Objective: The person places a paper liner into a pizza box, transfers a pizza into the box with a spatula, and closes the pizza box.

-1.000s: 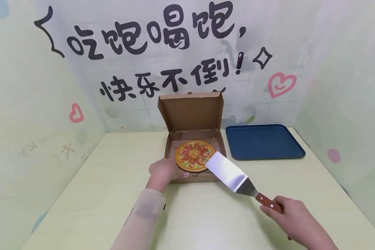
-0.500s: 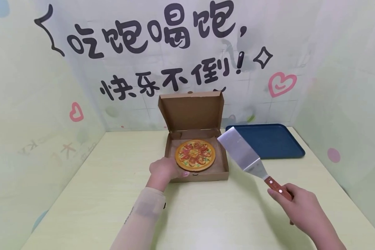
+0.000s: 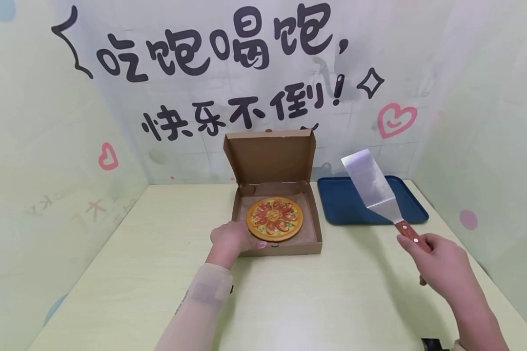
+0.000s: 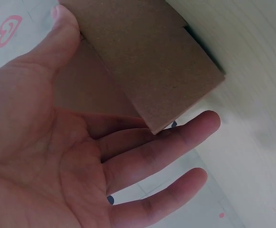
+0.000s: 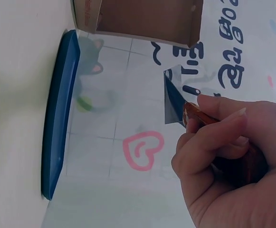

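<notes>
My left hand (image 3: 233, 237) holds the front left corner of the open cardboard pizza box (image 3: 280, 249). In the left wrist view the thumb (image 4: 65, 29) lies at the top edge of the front wall. Two fingers pass partly hidden behind the corner, while the other two stretch outside it. Inside the box, on brown paper, lies a round pizza (image 3: 274, 219), whole and flat. My right hand (image 3: 441, 261) grips the wooden handle of a pizza spatula (image 3: 371, 180). Its bare metal blade is raised and slants up to the left, in front of the blue tray.
A blue tray (image 3: 335, 204) lies at the back right of the pale table (image 3: 175, 214), a short way right of the box. The box lid (image 3: 270, 158) stands raised near the back wall. Printed wall sheets (image 3: 483, 122) enclose the table at the back and sides.
My right hand has moved the spatula right and up, away from the pizza's right edge to over the tray side. The left hand, box and pizza have stayed nearly still.
</notes>
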`<control>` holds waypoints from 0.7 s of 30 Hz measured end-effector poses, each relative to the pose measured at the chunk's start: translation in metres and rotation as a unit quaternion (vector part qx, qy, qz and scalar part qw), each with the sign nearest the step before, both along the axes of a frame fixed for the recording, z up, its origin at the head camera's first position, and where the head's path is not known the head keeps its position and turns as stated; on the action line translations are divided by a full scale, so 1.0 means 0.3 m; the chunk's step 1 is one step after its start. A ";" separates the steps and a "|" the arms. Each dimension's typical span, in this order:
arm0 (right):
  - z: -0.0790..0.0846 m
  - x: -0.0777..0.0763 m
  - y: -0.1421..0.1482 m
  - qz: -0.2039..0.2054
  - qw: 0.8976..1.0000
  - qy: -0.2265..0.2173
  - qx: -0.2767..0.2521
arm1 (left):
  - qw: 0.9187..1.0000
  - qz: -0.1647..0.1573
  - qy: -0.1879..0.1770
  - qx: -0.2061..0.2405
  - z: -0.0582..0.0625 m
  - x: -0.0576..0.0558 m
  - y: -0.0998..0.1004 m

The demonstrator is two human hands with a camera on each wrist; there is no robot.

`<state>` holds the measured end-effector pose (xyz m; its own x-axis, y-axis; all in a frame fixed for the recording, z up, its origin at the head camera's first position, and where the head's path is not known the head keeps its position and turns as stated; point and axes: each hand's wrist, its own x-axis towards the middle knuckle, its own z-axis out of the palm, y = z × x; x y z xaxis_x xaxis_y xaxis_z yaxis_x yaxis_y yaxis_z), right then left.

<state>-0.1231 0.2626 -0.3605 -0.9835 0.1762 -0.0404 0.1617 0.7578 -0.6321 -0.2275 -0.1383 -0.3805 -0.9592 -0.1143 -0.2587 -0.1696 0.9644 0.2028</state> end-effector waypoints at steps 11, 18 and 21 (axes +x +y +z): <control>-0.018 -0.122 0.116 -0.017 1.000 -0.015 -0.010 | 1.000 -0.002 0.009 0.001 -0.002 -0.008 0.002; -0.032 -0.201 0.201 -0.017 1.000 -0.018 -0.005 | 1.000 -0.007 0.008 -0.012 -0.001 -0.014 0.008; -0.035 -0.233 0.230 -0.013 1.000 -0.015 0.024 | 1.000 -0.004 0.008 -0.014 0.001 -0.012 0.008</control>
